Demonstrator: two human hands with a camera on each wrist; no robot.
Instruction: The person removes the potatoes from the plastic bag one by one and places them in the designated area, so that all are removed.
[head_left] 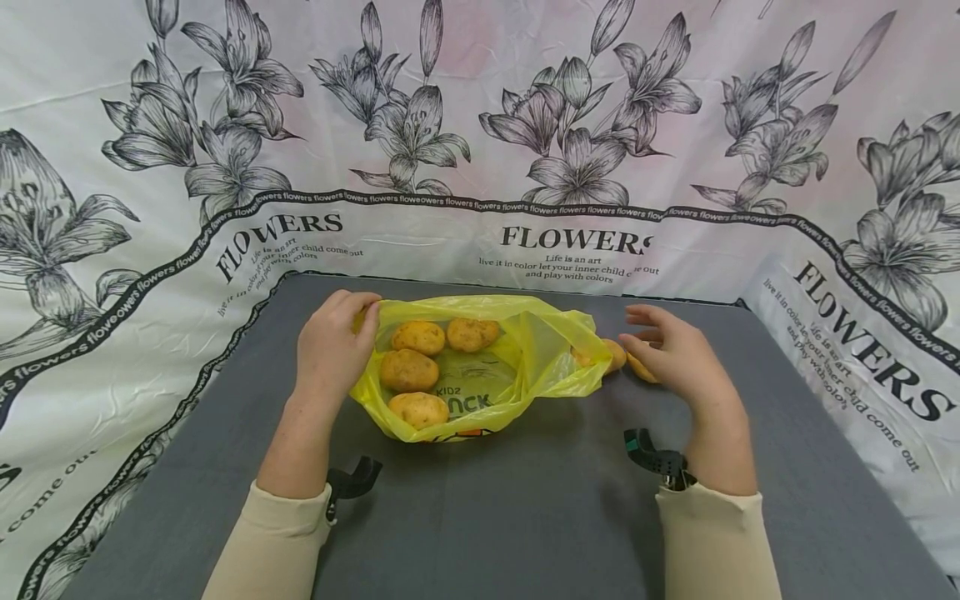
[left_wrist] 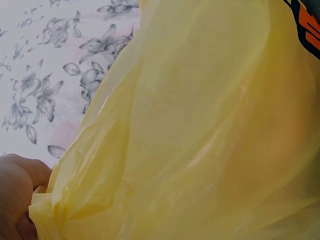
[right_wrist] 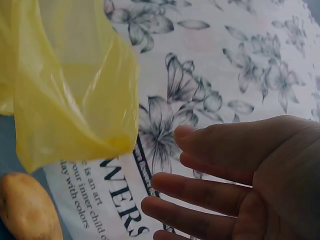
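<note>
A: Quick Q: where was your L hand (head_left: 335,342)?

B: At the L end of the yellow plastic bag (head_left: 551,350). I had its rim pinched btwn thumb & fingers. The bag sat on the grey desk (head_left: 487,517), mouth spread wide.

A: OK, contents?

B: Four potatoes (head_left: 408,371): three in a row down the L side, plus one by the far edge, next to the farthest of those. Dark lettering showed beside them, only partly readable, & a bit of orange print at the near rim.

A: And your R hand (head_left: 670,354)?

B: Released. Fingers loose & a bit apart, nothing gripped. I held it just past the bag's R end.

A: Any spuds over there?

B: 2 at least. One potato (head_left: 617,355) lay at the bag's R end, partly covered by the plastic. Another potato (head_left: 640,369) was just beside it, partly hidden by my R hand; from the head cam I couldn't tell if I touched it.

A: Surroundings?

B: White cloth (head_left: 420,250) w/ b&w flowers & "FLOWERS" text, behind the desk & along both sides. My cream sleeves (head_left: 716,542) reached the wrists, w/ a black device (head_left: 356,477) on each.
</note>
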